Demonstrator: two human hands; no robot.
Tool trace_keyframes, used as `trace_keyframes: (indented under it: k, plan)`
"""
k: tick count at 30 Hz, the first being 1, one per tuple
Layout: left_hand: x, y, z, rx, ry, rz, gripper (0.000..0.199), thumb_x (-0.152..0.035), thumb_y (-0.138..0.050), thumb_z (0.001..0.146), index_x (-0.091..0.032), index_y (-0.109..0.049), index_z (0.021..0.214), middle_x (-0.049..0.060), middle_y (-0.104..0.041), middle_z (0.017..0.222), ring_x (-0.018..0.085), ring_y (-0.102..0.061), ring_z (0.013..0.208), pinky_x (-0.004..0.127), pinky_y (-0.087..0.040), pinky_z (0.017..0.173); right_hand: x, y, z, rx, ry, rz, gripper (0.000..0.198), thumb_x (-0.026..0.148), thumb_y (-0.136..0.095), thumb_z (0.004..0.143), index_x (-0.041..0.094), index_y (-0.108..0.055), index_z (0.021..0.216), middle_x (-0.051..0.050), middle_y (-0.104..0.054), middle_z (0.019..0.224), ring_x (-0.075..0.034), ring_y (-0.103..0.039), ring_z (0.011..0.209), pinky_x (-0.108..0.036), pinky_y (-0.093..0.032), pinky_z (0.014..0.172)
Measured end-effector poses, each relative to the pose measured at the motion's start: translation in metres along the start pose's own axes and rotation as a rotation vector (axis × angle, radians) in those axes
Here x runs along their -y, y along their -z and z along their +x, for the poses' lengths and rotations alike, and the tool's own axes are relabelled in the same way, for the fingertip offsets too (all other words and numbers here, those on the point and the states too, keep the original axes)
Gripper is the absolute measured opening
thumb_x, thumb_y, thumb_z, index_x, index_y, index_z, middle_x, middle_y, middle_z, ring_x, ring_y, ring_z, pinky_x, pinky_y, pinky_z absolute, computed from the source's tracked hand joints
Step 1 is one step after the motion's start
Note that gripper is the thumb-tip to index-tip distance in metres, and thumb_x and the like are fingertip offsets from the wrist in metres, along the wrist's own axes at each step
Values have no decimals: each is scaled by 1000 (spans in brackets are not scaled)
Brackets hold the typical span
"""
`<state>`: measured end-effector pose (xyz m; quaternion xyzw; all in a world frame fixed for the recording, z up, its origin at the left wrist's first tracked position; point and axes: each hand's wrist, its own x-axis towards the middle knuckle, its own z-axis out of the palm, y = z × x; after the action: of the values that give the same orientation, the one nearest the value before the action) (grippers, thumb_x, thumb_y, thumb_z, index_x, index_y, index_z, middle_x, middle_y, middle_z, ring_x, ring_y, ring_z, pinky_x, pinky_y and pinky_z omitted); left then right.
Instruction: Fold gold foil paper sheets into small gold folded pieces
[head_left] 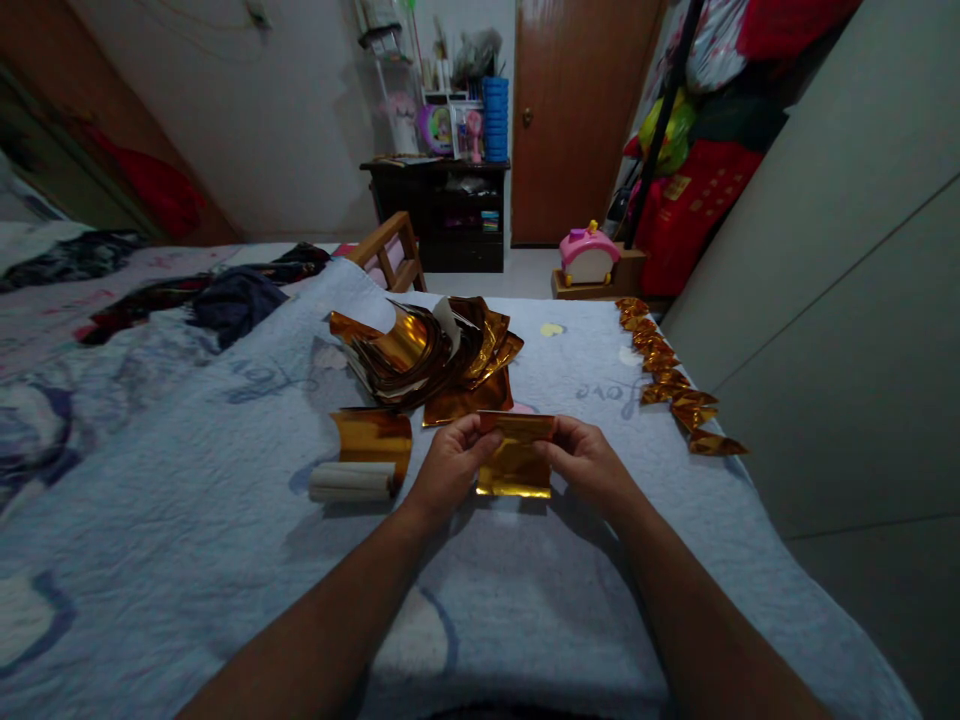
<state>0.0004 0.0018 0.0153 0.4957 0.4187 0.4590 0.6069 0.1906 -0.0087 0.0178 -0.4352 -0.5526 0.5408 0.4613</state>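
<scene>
A sheet of gold foil paper (516, 470) is stretched between my two hands, low over the bed. My left hand (450, 462) pinches its left edge near the top, thumb on the near face. At the right edge, my right hand (589, 458) grips it the same way. The sheet's far edge looks folded over. Just left of my left hand lie a curled gold sheet (379, 437) and a pale paper roll (352, 481). Beyond my hands sits a loose, curling stack of gold foil sheets (409, 345).
Folded gold foil pieces (664, 375) run in a line along the bed's right edge. A pale blue blanket (225, 560) covers the bed. Dark clothes (236, 300) lie at the left. A white cabinet (840, 330) borders the right; a wooden chair (390, 250) stands beyond the bed.
</scene>
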Motion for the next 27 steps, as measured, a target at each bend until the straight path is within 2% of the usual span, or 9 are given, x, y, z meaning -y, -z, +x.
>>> trace_keyframes:
  k: [3, 6, 9, 11, 13, 16, 18, 22, 27]
  plan:
    - [0, 0, -1, -127, -61, 155, 23, -40, -72, 81, -19, -63, 83, 2, -65, 80, 17, -61, 77, 29, -49, 73, -1, 1, 0, -38, -23, 13, 20, 36, -72, 76, 20, -68, 88, -2, -72, 84, -18, -65, 77, -32, -52, 72]
    - [-2, 2, -4, -313, -264, 479, 19, -34, -70, 81, -20, -57, 77, -1, -58, 79, 16, -56, 78, 27, -45, 74, -2, 2, 0, -117, -30, -44, 18, 37, -69, 77, 20, -64, 82, -1, -68, 77, -17, -61, 70, -30, -50, 66]
    - [-4, -1, -11, -217, -364, 619, 21, -30, -65, 86, -20, -54, 71, -2, -54, 70, 14, -51, 68, 26, -42, 66, -2, 2, -1, -193, 12, -125, 15, 35, -65, 79, 20, -61, 81, 0, -65, 74, -16, -58, 67, -29, -47, 64]
    - [-4, -5, -15, -49, -353, 607, 17, -29, -63, 87, -19, -59, 74, -2, -56, 69, 13, -52, 64, 25, -42, 63, -1, 0, -2, -223, 48, -198, 12, 32, -63, 80, 21, -61, 81, 0, -63, 74, -15, -56, 65, -28, -45, 62]
    - [-3, -10, -17, 43, -360, 592, 7, -26, -63, 87, -19, -66, 88, 2, -66, 83, 15, -60, 76, 26, -46, 70, 1, -3, -3, -225, 98, -275, 8, 29, -61, 81, 21, -60, 81, -1, -63, 77, -16, -57, 68, -27, -45, 62]
    - [2, -14, -15, 58, -328, 470, 27, -25, -66, 86, -19, -68, 113, 11, -67, 120, 22, -64, 104, 31, -51, 84, 3, -8, -5, -184, 248, -368, 3, 23, -60, 81, 22, -58, 79, -5, -66, 93, -20, -62, 85, -31, -49, 73]
    - [5, -14, -13, 77, -246, 332, 37, -29, -68, 86, -19, -66, 121, 12, -65, 128, 24, -63, 110, 32, -52, 87, 3, -10, -5, -150, 354, -424, 5, 19, -60, 79, 23, -56, 78, -8, -67, 107, -23, -62, 101, -37, -50, 86]
    - [6, -12, -10, 83, -39, 58, 42, -37, -79, 76, -15, -69, 110, 8, -72, 98, 20, -67, 85, 29, -52, 76, 0, -12, -7, -85, 472, -581, 16, 16, -63, 76, 23, -59, 90, -12, -62, 127, -29, -54, 121, -48, -42, 105]
    - [1, -14, -11, -59, 44, -38, 36, -37, -85, 69, -13, -73, 93, 4, -71, 80, 16, -63, 70, 26, -49, 67, -3, -12, -9, -46, 538, -690, 24, 16, -64, 77, 22, -64, 101, -13, -58, 133, -32, -50, 125, -53, -41, 105]
